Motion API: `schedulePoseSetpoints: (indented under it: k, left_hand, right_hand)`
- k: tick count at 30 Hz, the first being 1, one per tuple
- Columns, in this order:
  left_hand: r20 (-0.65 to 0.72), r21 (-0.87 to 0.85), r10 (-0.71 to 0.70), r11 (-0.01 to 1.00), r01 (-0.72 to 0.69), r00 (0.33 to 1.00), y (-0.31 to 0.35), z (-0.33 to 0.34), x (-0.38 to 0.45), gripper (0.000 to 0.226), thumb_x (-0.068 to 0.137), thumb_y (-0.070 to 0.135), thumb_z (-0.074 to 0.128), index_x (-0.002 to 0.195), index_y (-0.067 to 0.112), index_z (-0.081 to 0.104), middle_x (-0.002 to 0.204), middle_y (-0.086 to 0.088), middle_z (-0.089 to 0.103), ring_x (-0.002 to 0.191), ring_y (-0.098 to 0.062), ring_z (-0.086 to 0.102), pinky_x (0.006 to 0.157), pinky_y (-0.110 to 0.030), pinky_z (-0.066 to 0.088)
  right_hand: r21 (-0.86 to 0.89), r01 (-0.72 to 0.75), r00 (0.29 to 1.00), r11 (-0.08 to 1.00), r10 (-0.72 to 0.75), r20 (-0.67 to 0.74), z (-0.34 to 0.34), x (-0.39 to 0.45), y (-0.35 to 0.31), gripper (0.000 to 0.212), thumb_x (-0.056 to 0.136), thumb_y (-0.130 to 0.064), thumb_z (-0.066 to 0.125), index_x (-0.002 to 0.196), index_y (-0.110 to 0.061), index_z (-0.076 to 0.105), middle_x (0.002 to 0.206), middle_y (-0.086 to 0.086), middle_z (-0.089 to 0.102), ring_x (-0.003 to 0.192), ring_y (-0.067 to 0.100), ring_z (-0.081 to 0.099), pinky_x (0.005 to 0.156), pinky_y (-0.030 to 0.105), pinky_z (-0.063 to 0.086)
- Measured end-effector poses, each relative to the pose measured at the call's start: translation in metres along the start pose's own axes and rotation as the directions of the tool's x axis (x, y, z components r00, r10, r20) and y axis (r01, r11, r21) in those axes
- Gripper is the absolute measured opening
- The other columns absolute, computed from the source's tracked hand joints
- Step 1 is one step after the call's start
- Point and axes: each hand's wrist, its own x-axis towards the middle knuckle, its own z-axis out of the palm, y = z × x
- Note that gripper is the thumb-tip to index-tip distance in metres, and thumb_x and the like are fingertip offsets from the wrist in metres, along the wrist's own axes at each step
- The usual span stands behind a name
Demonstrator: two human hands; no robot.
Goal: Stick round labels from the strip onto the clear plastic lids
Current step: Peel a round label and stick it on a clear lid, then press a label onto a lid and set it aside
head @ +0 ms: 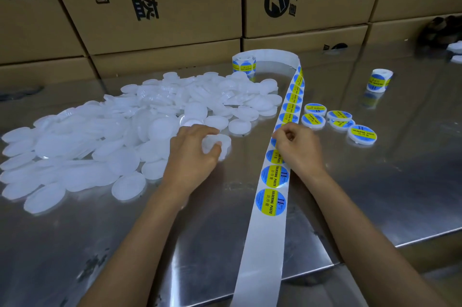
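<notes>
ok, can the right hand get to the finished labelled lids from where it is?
Probably yes. The right hand is pinching at the label strip, and the labelled lids lie on bare table just beyond and to its right, with nothing between. It would have to let go of the strip first.

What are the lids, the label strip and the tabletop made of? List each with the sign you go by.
Lids: seemingly thin plastic, frosted and translucent; they look milky and overlap in a loose pile.
Label strip: seemingly paper backing, white with a slight sheen; it curves and stands on edge near its roll. Its round labels look glossy.
Tabletop: likely sheet metal, brushed and shiny; it mirrors the boxes.
</notes>
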Motion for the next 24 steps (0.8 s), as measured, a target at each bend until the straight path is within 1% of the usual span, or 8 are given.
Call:
schedulePoseSetpoints:
  k: [4,7,10,13,15,18,21,24]
  left_hand:
    - [0.087,0.159,0.069,0.984,-0.083,0.994,-0.005,0.012,0.003,0.033,0.091,0.032,0.069,0.121,0.018,0.07,0.128,0.003,0.066,0.127,-0.02,0.05,0.106,-0.03,0.025]
    - [-0.004,0.127,0.089,0.988,-0.088,0.996,-0.002,0.015,0.004,0.024,0.09,0.024,0.071,0.111,0.015,0.076,0.117,0.0,0.073,0.118,-0.023,0.059,0.103,-0.03,0.032]
    - [-0.057,0.026,0.059,0.998,-0.058,0.997,0.001,0.01,0.002,0.02,0.09,0.02,0.071,0.107,0.016,0.079,0.112,-0.001,0.076,0.112,-0.022,0.065,0.098,-0.028,0.042]
    - [-0.083,-0.113,0.025,0.993,-0.034,0.996,0.007,0.001,-0.004,0.019,0.094,0.025,0.07,0.11,0.022,0.079,0.115,0.007,0.075,0.113,-0.01,0.064,0.092,-0.012,0.042]
    - [-0.106,-0.178,0.046,0.982,-0.065,0.993,0.013,-0.009,-0.01,0.017,0.093,0.027,0.071,0.109,0.026,0.079,0.113,0.016,0.074,0.113,0.003,0.06,0.09,0.001,0.038]
    - [0.003,-0.211,0.169,0.964,-0.165,0.986,0.019,-0.026,-0.03,0.017,0.09,0.032,0.073,0.104,0.042,0.076,0.107,0.04,0.066,0.108,0.018,0.058,0.089,-0.001,0.04]
    - [0.181,-0.151,0.235,0.966,-0.21,0.955,0.015,-0.028,-0.056,0.018,0.09,0.029,0.074,0.107,0.035,0.079,0.115,0.027,0.07,0.11,0.014,0.058,0.094,-0.003,0.039]
    - [0.241,0.022,0.241,0.967,-0.254,0.94,0.01,-0.022,-0.073,0.022,0.092,0.024,0.072,0.113,0.025,0.077,0.125,0.018,0.068,0.119,0.002,0.055,0.102,-0.01,0.036]
  right_hand:
    - [-0.033,0.055,0.997,0.998,-0.053,0.061,0.005,-0.011,-0.002,0.018,0.088,-0.025,0.055,0.076,-0.019,0.068,0.062,-0.012,0.063,0.067,0.01,0.061,0.061,0.029,0.047]
    - [-0.026,0.114,0.988,0.993,-0.111,0.109,0.005,-0.021,-0.003,0.018,0.089,-0.026,0.055,0.076,-0.02,0.067,0.068,-0.017,0.064,0.069,0.006,0.06,0.059,0.026,0.046]
    - [-0.055,0.183,0.976,0.982,-0.175,0.129,0.001,-0.028,-0.005,0.017,0.09,-0.023,0.056,0.078,-0.02,0.068,0.071,-0.011,0.066,0.074,0.01,0.06,0.066,0.029,0.048]
    - [-0.109,0.306,0.942,0.946,-0.285,0.174,-0.006,-0.035,-0.005,0.012,0.089,-0.023,0.059,0.081,-0.022,0.068,0.084,-0.011,0.067,0.088,0.014,0.056,0.085,0.036,0.046]
    - [-0.166,0.395,0.904,0.904,-0.351,0.244,-0.011,-0.043,-0.002,0.006,0.088,-0.032,0.062,0.085,-0.028,0.065,0.092,-0.015,0.065,0.095,0.009,0.052,0.09,0.037,0.038]
    - [-0.219,0.472,0.851,0.854,-0.376,0.367,-0.021,-0.049,0.006,0.019,0.086,-0.045,0.065,0.102,-0.034,0.063,0.106,-0.023,0.06,0.102,0.0,0.047,0.087,0.031,0.027]
    - [-0.191,0.486,0.822,0.853,-0.372,0.431,-0.031,-0.046,0.009,0.029,0.088,-0.045,0.064,0.115,-0.033,0.059,0.116,-0.022,0.06,0.106,0.002,0.051,0.098,0.035,0.031]
    - [-0.176,0.507,0.792,0.844,-0.375,0.481,-0.032,-0.039,0.008,0.032,0.091,-0.043,0.062,0.118,-0.027,0.054,0.115,-0.022,0.058,0.09,-0.005,0.046,0.103,0.038,0.033]
